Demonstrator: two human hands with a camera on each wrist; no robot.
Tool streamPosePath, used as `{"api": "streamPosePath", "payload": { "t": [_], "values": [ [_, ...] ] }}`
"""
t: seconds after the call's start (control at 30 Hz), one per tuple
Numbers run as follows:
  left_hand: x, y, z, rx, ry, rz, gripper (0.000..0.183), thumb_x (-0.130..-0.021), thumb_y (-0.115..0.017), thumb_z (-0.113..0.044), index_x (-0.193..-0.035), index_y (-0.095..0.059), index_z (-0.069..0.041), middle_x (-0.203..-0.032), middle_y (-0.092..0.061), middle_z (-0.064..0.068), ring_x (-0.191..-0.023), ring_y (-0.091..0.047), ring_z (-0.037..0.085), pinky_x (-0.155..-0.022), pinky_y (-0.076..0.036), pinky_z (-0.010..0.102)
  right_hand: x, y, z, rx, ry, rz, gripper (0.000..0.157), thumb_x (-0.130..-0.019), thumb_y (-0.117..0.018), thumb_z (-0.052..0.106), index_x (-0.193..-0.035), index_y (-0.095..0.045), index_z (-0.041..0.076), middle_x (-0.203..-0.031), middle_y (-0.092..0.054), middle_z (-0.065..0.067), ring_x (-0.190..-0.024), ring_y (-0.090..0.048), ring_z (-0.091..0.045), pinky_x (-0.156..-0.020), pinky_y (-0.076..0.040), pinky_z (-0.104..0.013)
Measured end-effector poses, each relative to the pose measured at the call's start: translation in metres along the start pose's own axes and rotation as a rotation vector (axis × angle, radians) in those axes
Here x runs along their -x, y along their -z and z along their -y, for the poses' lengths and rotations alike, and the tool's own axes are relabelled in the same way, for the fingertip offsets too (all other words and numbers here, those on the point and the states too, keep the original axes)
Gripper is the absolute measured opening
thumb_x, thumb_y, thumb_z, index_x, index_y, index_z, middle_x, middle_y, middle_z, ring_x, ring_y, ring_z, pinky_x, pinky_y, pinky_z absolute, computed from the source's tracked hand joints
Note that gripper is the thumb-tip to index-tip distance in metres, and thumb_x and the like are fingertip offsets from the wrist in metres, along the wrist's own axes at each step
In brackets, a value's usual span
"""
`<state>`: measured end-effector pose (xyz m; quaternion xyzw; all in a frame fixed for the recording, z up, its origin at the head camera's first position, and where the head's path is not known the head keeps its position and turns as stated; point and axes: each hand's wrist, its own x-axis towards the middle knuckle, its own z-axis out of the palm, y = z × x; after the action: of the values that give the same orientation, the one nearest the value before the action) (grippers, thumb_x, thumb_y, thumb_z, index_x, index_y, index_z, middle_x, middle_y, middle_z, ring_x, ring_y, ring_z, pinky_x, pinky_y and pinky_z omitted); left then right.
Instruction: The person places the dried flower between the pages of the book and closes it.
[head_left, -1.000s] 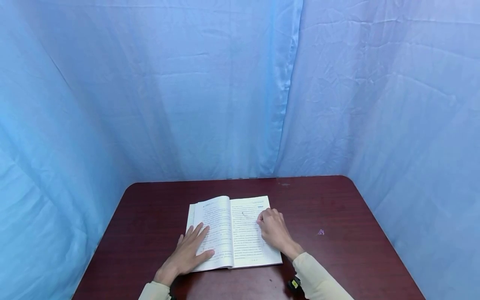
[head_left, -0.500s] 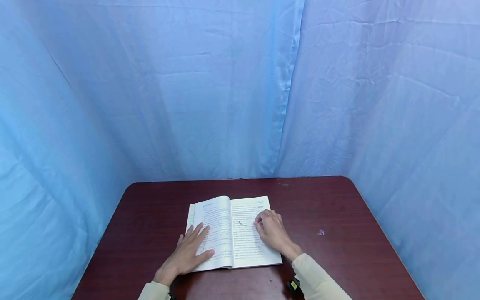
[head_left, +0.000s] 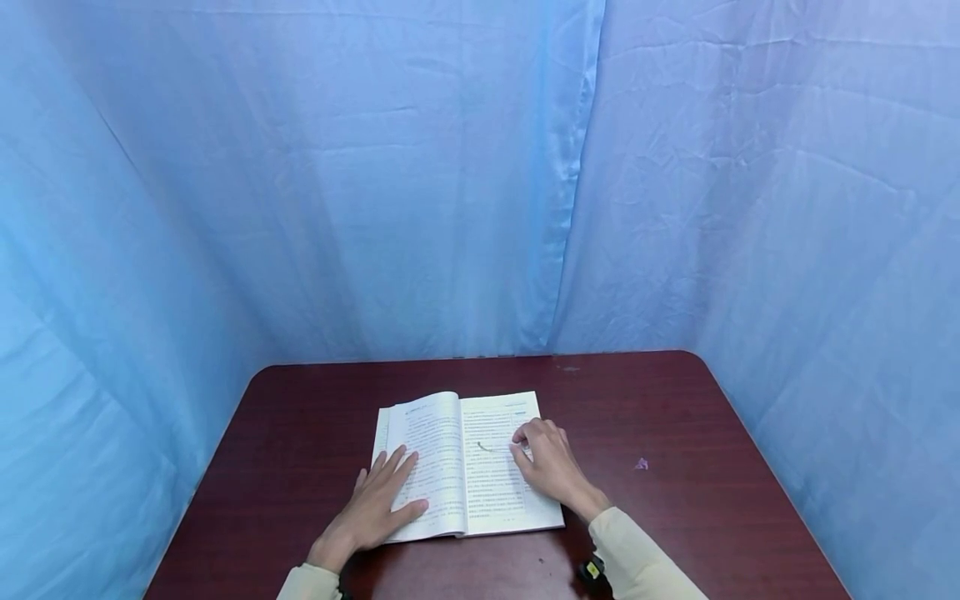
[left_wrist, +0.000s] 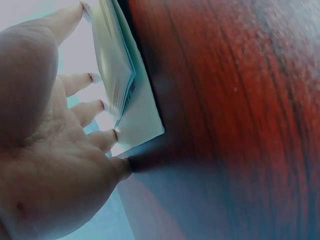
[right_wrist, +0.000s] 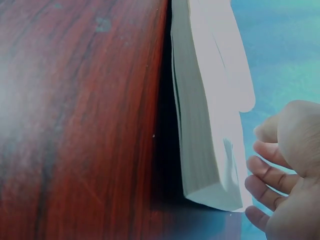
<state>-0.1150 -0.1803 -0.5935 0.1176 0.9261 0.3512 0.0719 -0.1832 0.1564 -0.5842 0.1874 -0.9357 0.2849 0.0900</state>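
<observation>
Thin strip [head_left: 482, 447] lies on open bk [head_left: 491, 510], R page [head_left: 497, 485], 2 o'clock from centre; shifted twd 6 o'clock vs 1 s ago. R hand [head_left: 550, 463], 3 o'clock: thumb/forefinger now parted; I judge strip set down. L hand [head_left: 371, 508], 8 o'clock: fingers spread on L page [head_left: 440, 467].

My head feed is evenly bright, the blue curtain [head_left: 52, 333] brightest at the left, the print of the book [head_left: 495, 492] too soft to read. Both wrist feeds reach me hazier: pages wash out white, the left hand [left_wrist: 50, 150] is dim, glare whitens the tabletop [left_wrist: 225, 110].
</observation>
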Motion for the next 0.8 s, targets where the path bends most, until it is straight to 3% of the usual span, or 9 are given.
{"api": "streamPosePath", "payload": {
  "t": [0.2,0.43,0.63,0.8],
  "values": [
    [0.002,0.006,-0.005,-0.006,0.014,0.032,0.089,-0.104,-0.074,-0.057,-0.172,-0.046,-0.007,-0.183,-0.034,0.029,-0.170,-0.020,0.064,-0.129,-0.010,0.092,0.002,0.000,-0.004,-0.002,0.001,-0.010,0.007,-0.101,-0.082,0.010,-0.105,-0.076,0.011,-0.108,-0.075,-0.006,-0.104,-0.066,-0.027,-0.099,-0.052,-0.053],
    [0.000,0.012,-0.013,-0.049,0.075,0.092,0.088,-0.105,-0.073,-0.056,-0.174,-0.043,-0.009,-0.186,-0.031,0.024,-0.174,-0.018,0.058,-0.133,-0.013,0.087,0.000,0.007,-0.011,-0.016,0.005,-0.037,0.013,-0.100,-0.082,0.008,-0.111,-0.075,0.009,-0.118,-0.075,-0.011,-0.115,-0.067,-0.035,-0.102,-0.052,-0.057],
    [0.000,0.013,-0.016,-0.055,0.083,0.100,0.088,-0.105,-0.073,-0.055,-0.174,-0.043,-0.010,-0.186,-0.031,0.023,-0.174,-0.018,0.057,-0.134,-0.014,0.087,-0.006,0.012,-0.023,-0.029,0.000,-0.016,0.028,-0.102,-0.082,0.010,-0.128,-0.073,0.002,-0.136,-0.073,-0.018,-0.135,-0.065,-0.043,-0.115,-0.050,-0.066],
    [0.000,0.010,-0.012,-0.042,0.059,0.084,0.088,-0.105,-0.073,-0.055,-0.174,-0.044,-0.009,-0.184,-0.032,0.026,-0.172,-0.020,0.060,-0.132,-0.013,0.088,-0.015,0.016,-0.035,-0.035,-0.013,0.052,0.045,-0.105,-0.079,0.016,-0.145,-0.068,-0.003,-0.155,-0.065,-0.026,-0.149,-0.057,-0.051,-0.122,-0.045,-0.074]
  ]
}}
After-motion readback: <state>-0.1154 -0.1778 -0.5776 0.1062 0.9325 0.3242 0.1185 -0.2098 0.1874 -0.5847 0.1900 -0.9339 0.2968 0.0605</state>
